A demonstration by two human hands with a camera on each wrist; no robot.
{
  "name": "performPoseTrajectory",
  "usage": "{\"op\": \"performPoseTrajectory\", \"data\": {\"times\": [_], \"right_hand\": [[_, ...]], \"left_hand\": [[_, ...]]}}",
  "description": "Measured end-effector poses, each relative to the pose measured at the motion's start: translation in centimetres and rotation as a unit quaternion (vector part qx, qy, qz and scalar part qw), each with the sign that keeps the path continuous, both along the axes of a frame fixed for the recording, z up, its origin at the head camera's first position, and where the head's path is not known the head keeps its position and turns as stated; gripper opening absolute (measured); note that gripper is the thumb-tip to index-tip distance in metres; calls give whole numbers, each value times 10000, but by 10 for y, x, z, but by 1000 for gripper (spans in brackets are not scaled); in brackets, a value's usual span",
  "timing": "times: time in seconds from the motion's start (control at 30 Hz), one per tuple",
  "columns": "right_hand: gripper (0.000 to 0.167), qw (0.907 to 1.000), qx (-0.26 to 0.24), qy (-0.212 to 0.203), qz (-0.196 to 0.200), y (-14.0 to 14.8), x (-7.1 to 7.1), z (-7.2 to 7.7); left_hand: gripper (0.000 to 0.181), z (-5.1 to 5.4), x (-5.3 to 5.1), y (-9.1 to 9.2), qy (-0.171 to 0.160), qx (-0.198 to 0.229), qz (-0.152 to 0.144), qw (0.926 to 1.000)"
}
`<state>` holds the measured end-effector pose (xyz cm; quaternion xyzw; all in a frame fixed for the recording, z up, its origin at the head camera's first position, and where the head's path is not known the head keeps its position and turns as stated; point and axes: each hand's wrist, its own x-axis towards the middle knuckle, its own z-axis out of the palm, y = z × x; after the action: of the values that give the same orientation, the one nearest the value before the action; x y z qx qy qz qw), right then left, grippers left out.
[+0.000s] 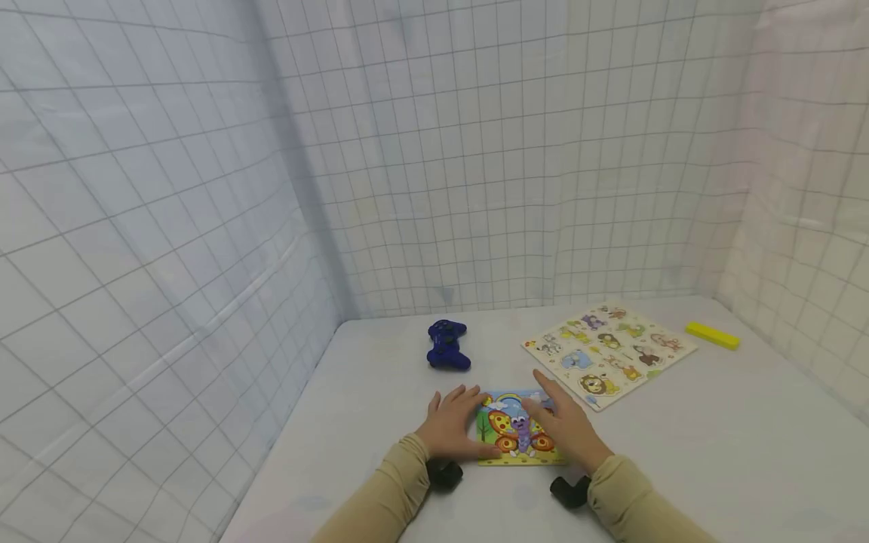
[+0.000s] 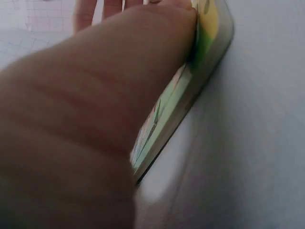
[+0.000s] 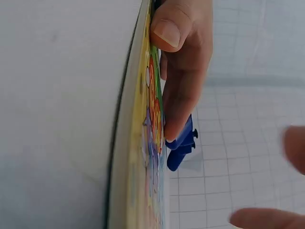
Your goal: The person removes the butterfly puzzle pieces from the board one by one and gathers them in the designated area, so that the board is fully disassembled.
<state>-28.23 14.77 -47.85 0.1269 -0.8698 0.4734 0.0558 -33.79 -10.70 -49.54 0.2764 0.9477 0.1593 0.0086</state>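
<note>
Head view: butterfly board (image 1: 521, 430) on table (image 1: 366, 392), left hand (image 1: 453, 426) spread over its left side, right hand (image 1: 573, 434) likewise over its right, neither gripping. Left wrist: left thumb (image 2: 159, 36) against board. Right wrist: right fingers (image 3: 296, 149) clear of it.

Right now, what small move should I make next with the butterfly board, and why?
I'd probably lower your right hand onto the butterfly board: the right wrist view shows that hand's fingers clear of it, while your left hand seems to touch the left side.

Butterfly board (image 1: 521, 431), seemingly wood, plastic controller (image 1: 446, 347), cloth sleeves (image 1: 380, 494)
</note>
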Motion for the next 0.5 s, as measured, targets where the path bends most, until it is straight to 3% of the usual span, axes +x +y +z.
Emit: {"op": "performPoseTrajectory", "data": {"times": [0.07,0.17,0.3,0.5], "right_hand": [[80,9949,1002,-76,-29,0,0,-5],[88,9766,2140,-64,224,2,2,-11],[96,9672,2495,-121,463,5,4,-12],[100,9681,2436,-120,579,6,6,-10]], "left_hand": [[104,-1,1,0,48,-13,-26,10000],[103,0,2,-1,30,-3,-54,10000],[100,2,2,-2,-38,8,-108,9999],[101,3,2,-4,94,-115,-164,9998]]}}
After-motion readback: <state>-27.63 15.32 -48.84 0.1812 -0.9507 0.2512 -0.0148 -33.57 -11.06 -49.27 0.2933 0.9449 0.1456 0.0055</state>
